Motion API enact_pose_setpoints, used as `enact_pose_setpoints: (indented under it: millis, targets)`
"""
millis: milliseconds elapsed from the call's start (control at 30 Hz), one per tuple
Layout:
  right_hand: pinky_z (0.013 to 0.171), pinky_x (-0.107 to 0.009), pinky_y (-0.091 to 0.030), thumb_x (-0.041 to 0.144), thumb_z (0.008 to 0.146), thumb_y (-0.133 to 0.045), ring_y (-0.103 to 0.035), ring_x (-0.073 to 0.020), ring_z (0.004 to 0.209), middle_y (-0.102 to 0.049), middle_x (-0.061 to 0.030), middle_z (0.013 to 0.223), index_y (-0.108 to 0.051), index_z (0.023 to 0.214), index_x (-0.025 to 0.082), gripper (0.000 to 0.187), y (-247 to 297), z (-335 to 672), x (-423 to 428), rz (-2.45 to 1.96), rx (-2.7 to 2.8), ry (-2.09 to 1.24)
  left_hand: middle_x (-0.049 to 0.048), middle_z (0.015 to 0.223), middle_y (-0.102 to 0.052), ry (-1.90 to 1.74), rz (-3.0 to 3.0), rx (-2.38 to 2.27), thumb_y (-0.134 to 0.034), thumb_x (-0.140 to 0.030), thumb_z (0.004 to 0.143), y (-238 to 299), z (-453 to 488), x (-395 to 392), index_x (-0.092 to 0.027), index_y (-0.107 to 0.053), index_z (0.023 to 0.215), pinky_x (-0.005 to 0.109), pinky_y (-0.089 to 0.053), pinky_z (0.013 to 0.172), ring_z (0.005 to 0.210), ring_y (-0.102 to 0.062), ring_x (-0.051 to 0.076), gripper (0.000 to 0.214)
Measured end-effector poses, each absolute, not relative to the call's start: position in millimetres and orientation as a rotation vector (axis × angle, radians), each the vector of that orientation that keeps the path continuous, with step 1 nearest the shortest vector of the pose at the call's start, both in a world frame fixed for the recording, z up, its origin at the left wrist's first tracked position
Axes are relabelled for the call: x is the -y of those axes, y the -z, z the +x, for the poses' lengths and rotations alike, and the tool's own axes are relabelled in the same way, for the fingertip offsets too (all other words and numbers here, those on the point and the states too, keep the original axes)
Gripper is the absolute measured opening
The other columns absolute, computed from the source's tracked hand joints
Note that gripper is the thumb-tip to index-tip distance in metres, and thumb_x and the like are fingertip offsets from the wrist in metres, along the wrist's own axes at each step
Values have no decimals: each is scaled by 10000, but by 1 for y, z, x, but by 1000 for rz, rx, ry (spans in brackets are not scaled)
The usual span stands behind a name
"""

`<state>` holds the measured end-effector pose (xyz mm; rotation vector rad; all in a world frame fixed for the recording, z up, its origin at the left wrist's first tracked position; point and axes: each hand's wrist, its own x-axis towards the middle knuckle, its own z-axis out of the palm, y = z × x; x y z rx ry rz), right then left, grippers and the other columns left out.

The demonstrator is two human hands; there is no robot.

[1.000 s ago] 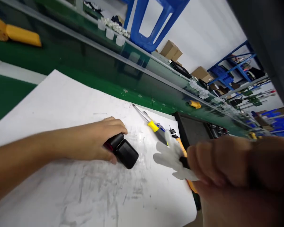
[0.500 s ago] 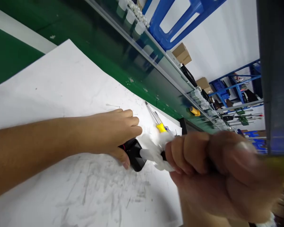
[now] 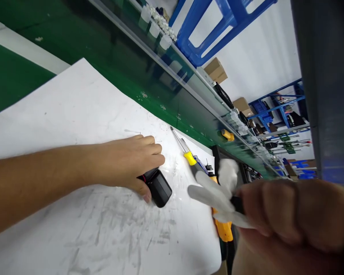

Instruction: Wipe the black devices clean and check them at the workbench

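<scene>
Left hand [image 3: 129, 162] is mid-frame, grip closed over a black block [image 3: 159, 188] that rests on the scuffed white sheet [image 3: 74, 107] on the green table [image 3: 14, 76]. Right hand [image 3: 289, 217], lower right and close to the lens, has its grip shut tight on a dark stem with white blades [image 3: 215, 194] fanning out. Screwdrivers [image 3: 189, 155] lie just behind the blades.

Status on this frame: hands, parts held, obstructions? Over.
Left hand clamped on black block, on white sheet. Right hand gripping white bladed part, apart from block. Screwdrivers lie on sheet beyond it.
</scene>
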<state>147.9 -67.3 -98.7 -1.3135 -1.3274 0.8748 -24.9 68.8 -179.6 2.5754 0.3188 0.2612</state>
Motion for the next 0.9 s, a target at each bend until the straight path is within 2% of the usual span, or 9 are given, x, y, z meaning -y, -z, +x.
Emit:
enact_pose_setpoints:
  millis: [133,233,333,433,500,600,667,733,900]
  targets:
    - [378,-201,-290,352,930,-564,-248,-90,378,-248,69,476,-261,570,205,493,95,150,68,-1066,1025,-930,18,940,-646,-194,2522,-374,-837,-544,701,175,-28,-68,-239,-640,854,336,-346,677,901,-530,248,394]
    - [364,-181,-271,430,912,-636,-260,-79,393,-362,79,524,-462,704,239,332,82,164,84,-1192,987,-1053,10,1067,-665,-35,2399,-448,-779,-498,764,164,-32,-69,-299,-671,1002,340,-401,743,1024,-536,268,329]
    - [394,-189,-350,512,911,-654,-427,-96,447,-513,56,639,-553,910,278,255,78,184,116,-1467,1093,-1062,-3,1148,-664,32,2299,-482,-734,-450,799,156,-35,-72,-337,-664,1083,345,-439,825,1125,-525,266,313]
    - [495,-227,-446,492,992,-536,-555,-123,523,-563,27,640,-559,834,228,308,89,194,144,-1913,1347,-997,-4,1189,-662,59,2284,-504,-720,-442,805,154,-36,-71,-339,-664,1077,359,-447,883,1173,-520,271,296]
    - [498,-235,-439,514,1005,-488,-547,-130,516,-552,26,611,-567,846,218,345,98,195,155,-2187,1509,-981,10,1276,-641,62,2307,-519,-698,-479,814,157,-36,-69,-346,-640,1160,387,-439,929,1229,-503,295,375]
    - [455,-240,-387,500,1002,-487,-507,-136,493,-529,36,604,-576,903,234,298,108,190,161,-2265,1683,-805,30,1437,-557,28,2378,-507,-724,-550,777,163,-34,-63,-371,-515,1371,435,-406,982,1317,-447,348,655]
    - [469,-253,-384,456,1012,-472,-508,-144,501,-546,22,619,-574,894,239,268,114,186,161,-2159,1709,-568,18,1392,-585,12,2415,-469,-764,-551,747,167,-31,-60,-371,-546,1331,411,-410,940,1271,-476,342,649]
    - [480,-269,-388,439,1013,-451,-521,-160,513,-572,0,628,-562,863,233,278,120,182,161,-2110,1701,-447,1,1247,-644,-1,2428,-434,-774,-503,762,169,-29,-59,-343,-637,1165,362,-415,862,1164,-528,302,455]
    - [458,-269,-392,441,989,-513,-517,-162,498,-560,8,602,-550,839,238,255,120,182,165,-2252,1631,-710,-8,1118,-656,-9,2419,-430,-777,-443,780,169,-26,-60,-313,-658,1043,324,-392,777,1063,-532,266,317]
